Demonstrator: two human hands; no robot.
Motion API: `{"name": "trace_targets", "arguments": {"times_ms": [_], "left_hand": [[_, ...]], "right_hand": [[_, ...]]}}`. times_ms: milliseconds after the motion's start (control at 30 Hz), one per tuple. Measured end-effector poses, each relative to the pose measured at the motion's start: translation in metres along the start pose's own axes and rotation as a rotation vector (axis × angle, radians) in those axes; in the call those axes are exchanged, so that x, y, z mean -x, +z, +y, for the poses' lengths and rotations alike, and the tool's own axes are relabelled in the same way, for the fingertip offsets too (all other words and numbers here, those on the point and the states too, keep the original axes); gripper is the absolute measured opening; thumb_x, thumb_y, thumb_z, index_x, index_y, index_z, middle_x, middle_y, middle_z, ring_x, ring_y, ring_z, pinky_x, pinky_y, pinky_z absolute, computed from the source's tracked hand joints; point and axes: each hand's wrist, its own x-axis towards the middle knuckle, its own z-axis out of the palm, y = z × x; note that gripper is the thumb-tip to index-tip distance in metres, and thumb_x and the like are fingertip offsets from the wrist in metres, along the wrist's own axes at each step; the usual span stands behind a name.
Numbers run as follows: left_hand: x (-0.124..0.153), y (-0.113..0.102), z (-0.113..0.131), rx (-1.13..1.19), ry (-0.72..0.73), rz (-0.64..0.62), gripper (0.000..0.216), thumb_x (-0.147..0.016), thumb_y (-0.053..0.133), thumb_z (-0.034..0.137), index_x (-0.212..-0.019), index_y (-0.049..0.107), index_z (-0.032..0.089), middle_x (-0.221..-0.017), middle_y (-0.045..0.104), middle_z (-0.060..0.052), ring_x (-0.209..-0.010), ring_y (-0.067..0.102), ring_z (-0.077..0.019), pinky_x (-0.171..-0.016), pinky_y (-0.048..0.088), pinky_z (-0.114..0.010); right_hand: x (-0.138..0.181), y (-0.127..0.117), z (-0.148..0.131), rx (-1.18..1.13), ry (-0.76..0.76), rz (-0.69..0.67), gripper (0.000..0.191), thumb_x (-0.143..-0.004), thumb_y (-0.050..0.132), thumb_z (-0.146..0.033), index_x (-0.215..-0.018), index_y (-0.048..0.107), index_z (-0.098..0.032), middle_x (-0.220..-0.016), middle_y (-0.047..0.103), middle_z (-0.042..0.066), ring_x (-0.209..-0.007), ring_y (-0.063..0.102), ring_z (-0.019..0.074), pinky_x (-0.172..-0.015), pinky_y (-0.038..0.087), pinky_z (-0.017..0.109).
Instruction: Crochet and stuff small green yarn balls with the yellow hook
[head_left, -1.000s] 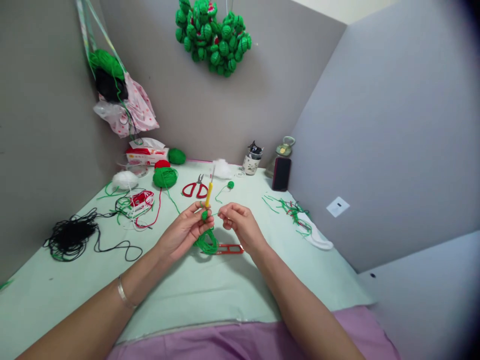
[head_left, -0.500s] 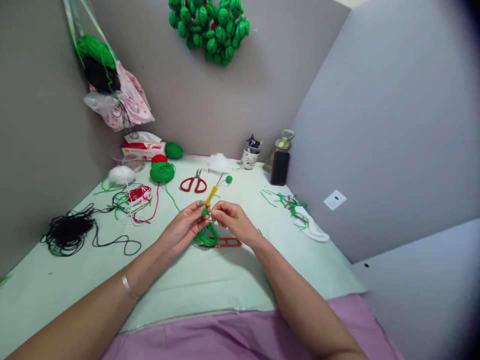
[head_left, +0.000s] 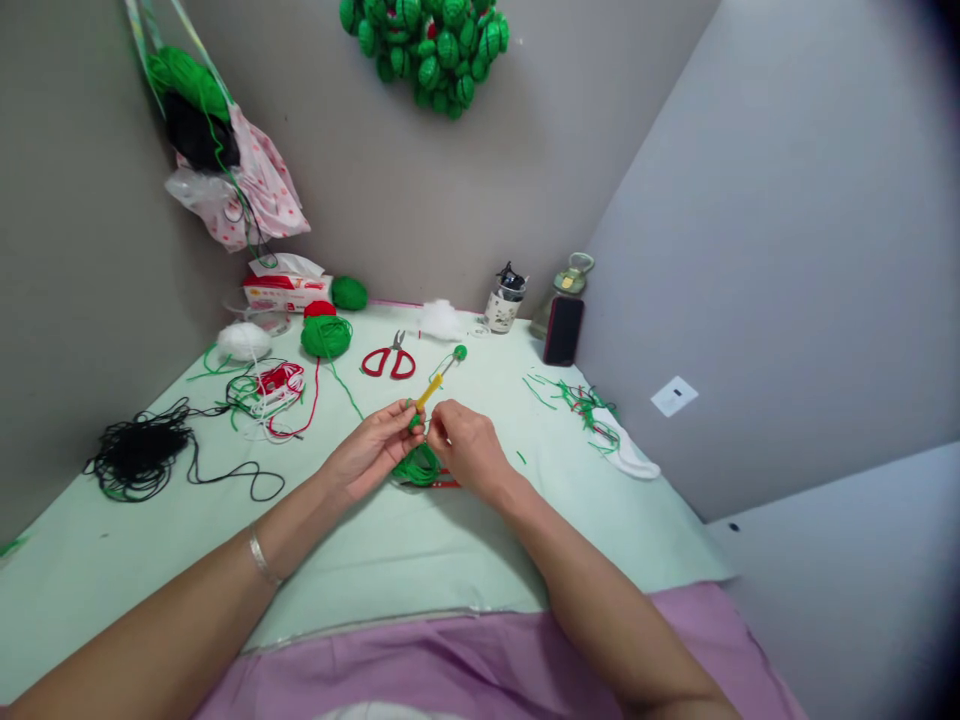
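My left hand is closed at the middle of the table, pinching a small green crochet piece. A yellow-handled crochet hook rises at a tilt from its fingertips, its metal shaft pointing away from me. By the shaft's far end is a small green ball. My right hand is pinched close beside the crochet piece; what its fingertips hold is hidden. Below the hands lies a bundle of green yarn, over a red-handled tool that is partly covered.
Red-handled cutters lie beyond my hands. Green yarn balls, white yarn and a black yarn tangle are on the left. A cup, a phone and yarn scraps are on the right.
My right hand has turned, its back now facing up more, and covers more of the red-handled tool. The hook has tipped slightly to the right. The view has shifted a little.
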Motion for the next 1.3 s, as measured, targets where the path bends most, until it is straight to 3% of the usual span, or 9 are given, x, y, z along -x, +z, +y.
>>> {"name": "trace_targets", "arguments": {"times_ms": [133, 233, 333, 500, 600, 700, 833, 1033, 1300], "left_hand": [[0.005, -0.002, -0.001, -0.021, 0.006, 0.008, 0.008, -0.089, 0.072, 0.004, -0.087, 0.069, 0.011, -0.086, 0.072, -0.005, -0.071, 0.07, -0.0109, -0.071, 0.063, -0.02], [0.006, -0.007, -0.001, -0.018, 0.02, 0.014, 0.008, -0.089, 0.073, 0.006, -0.088, 0.069, 0.013, -0.09, 0.073, -0.005, -0.076, 0.071, -0.012, -0.076, 0.064, -0.022], [0.003, -0.011, -0.002, -0.009, 0.039, 0.035, 0.01, -0.088, 0.073, 0.005, -0.087, 0.068, 0.014, -0.085, 0.072, -0.002, -0.074, 0.071, -0.0095, -0.075, 0.062, -0.018], [0.001, -0.009, -0.003, -0.019, 0.03, 0.002, 0.009, -0.088, 0.073, 0.005, -0.089, 0.068, 0.012, -0.086, 0.073, -0.003, -0.065, 0.067, -0.0077, -0.067, 0.061, -0.017], [0.005, -0.005, -0.002, -0.024, 0.032, -0.025, 0.007, -0.089, 0.072, 0.006, -0.088, 0.068, 0.012, -0.084, 0.073, -0.004, -0.065, 0.067, -0.0085, -0.065, 0.06, -0.016], [0.008, -0.001, -0.001, -0.015, 0.051, -0.041, 0.006, -0.091, 0.07, 0.007, -0.09, 0.069, 0.013, -0.09, 0.074, -0.005, -0.075, 0.071, -0.0103, -0.076, 0.062, -0.019], [0.008, -0.002, -0.003, -0.016, 0.063, -0.053, 0.008, -0.093, 0.068, 0.006, -0.09, 0.07, 0.014, -0.095, 0.073, -0.004, -0.083, 0.072, -0.0112, -0.086, 0.061, -0.021], [0.006, -0.008, -0.008, -0.056, 0.021, -0.083, 0.003, -0.093, 0.07, 0.01, -0.093, 0.071, 0.013, -0.091, 0.07, -0.003, -0.077, 0.068, -0.0103, -0.078, 0.061, -0.02], [0.005, -0.009, -0.011, -0.12, -0.01, -0.12, 0.005, -0.091, 0.073, 0.014, -0.096, 0.073, 0.011, -0.09, 0.071, -0.005, -0.08, 0.071, -0.0127, -0.077, 0.062, -0.021]], "right_hand": [[0.0, 0.004, 0.003, 0.028, 0.029, 0.079, 0.023, -0.08, 0.057, -0.01, -0.068, 0.043, -0.024, -0.076, 0.056, 0.004, -0.077, 0.051, 0.0186, -0.071, 0.038, 0.029], [-0.004, 0.002, 0.01, -0.077, 0.059, 0.094, 0.019, -0.084, 0.059, -0.017, -0.07, 0.047, -0.023, -0.074, 0.055, 0.002, -0.075, 0.05, 0.0176, -0.071, 0.04, 0.029], [-0.009, -0.001, 0.015, -0.292, 0.08, 0.032, 0.017, -0.088, 0.06, -0.034, -0.077, 0.055, -0.022, -0.071, 0.055, -0.001, -0.067, 0.048, 0.0143, -0.065, 0.042, 0.027], [-0.01, 0.005, 0.009, -0.672, 0.121, -0.106, 0.043, -0.087, 0.06, -0.065, -0.082, 0.049, -0.023, -0.083, 0.063, 0.002, -0.061, 0.044, 0.0101, -0.048, 0.034, 0.021], [-0.009, 0.008, 0.005, -0.816, 0.148, -0.157, 0.05, -0.081, 0.068, -0.069, -0.078, 0.048, -0.023, -0.078, 0.06, 0.0, -0.057, 0.041, 0.0085, -0.044, 0.031, 0.02], [-0.01, 0.009, 0.005, -0.899, 0.162, -0.165, 0.05, -0.079, 0.075, -0.064, -0.076, 0.049, -0.022, -0.074, 0.056, -0.002, -0.056, 0.041, 0.0071, -0.044, 0.029, 0.019], [-0.014, 0.008, 0.01, -0.938, 0.157, -0.163, 0.048, -0.08, 0.077, -0.06, -0.076, 0.048, -0.022, -0.071, 0.051, -0.005, -0.054, 0.038, 0.006, -0.046, 0.028, 0.019], [-0.014, 0.006, 0.013, -0.882, 0.094, -0.249, 0.043, -0.082, 0.078, -0.054, -0.076, 0.051, -0.021, -0.062, 0.047, -0.009, -0.049, 0.033, 0.0052, -0.048, 0.026, 0.021], [-0.011, -0.002, 0.018, -0.804, 0.042, -0.255, 0.042, -0.08, 0.079, -0.055, -0.076, 0.056, -0.02, -0.062, 0.054, -0.007, -0.051, 0.044, 0.0069, -0.052, 0.035, 0.023]]}}
